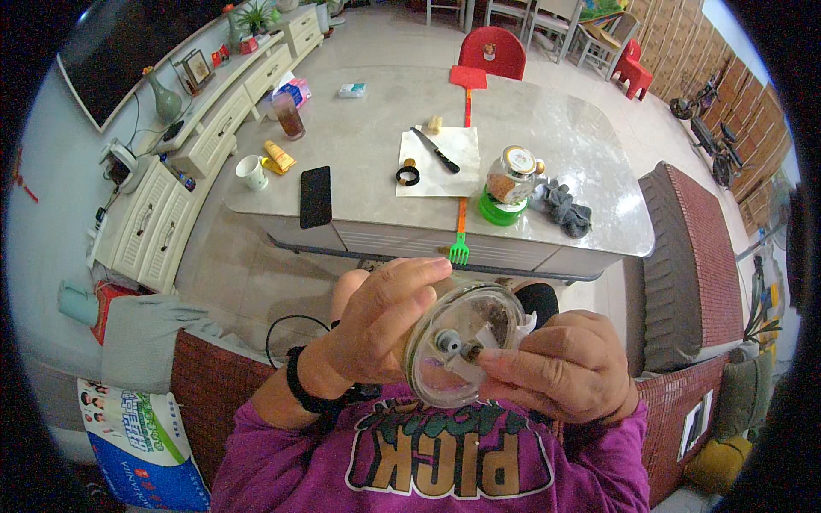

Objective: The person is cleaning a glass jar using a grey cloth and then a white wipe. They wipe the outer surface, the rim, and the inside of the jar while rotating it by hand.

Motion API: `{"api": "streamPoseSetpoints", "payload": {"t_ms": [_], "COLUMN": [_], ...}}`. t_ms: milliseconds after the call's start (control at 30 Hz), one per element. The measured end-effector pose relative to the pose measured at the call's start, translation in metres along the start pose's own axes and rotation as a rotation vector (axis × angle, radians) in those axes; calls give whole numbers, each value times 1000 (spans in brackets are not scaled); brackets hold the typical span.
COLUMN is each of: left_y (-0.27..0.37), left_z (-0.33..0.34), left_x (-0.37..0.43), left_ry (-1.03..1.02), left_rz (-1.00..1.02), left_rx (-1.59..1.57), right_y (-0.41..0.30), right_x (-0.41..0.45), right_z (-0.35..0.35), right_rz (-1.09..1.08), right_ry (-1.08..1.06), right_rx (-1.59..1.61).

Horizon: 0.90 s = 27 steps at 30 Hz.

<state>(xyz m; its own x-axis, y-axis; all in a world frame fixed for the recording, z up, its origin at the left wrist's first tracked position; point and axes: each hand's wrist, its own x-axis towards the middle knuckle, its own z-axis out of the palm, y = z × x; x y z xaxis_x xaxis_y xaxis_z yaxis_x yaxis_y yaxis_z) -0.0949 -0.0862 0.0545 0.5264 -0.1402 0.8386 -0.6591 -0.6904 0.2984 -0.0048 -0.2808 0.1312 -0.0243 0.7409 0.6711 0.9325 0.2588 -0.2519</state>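
Note:
My left hand grips the side of a clear round glass container, tilted so that its round face is towards me. A grey round fitting with a hole shows on that face. Beside it, the thumb and fingertips of my right hand pinch a small dark piece against or just over the glass. A white scrap, perhaps tissue, sticks out by the right fingers. The fingers hide part of the rim, and I cannot tell whether the dark piece is fixed to the container.
On the table before me are a knife on paper, a lidded jar on a green-based container, a dark cloth, a phone, a cup and a drink glass. A fly swatter's green fork end overhangs the edge.

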Motion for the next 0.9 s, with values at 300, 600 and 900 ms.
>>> {"api": "streamPoseSetpoints", "payload": {"t_ms": [300, 600, 900], "left_y": [5, 42, 50], "left_z": [-2, 1, 2], "left_x": [-9, 16, 15], "left_ry": [-44, 304, 414], "left_rz": [-234, 231, 234], "left_rx": [-115, -252, -171], "right_y": [-2, -12, 51], "right_x": [6, -35, -46], "right_z": [-4, -42, 39], "right_rz": [-39, 499, 977], "right_ry": [-36, 181, 540], "right_rx": [-5, 822, 791]}}
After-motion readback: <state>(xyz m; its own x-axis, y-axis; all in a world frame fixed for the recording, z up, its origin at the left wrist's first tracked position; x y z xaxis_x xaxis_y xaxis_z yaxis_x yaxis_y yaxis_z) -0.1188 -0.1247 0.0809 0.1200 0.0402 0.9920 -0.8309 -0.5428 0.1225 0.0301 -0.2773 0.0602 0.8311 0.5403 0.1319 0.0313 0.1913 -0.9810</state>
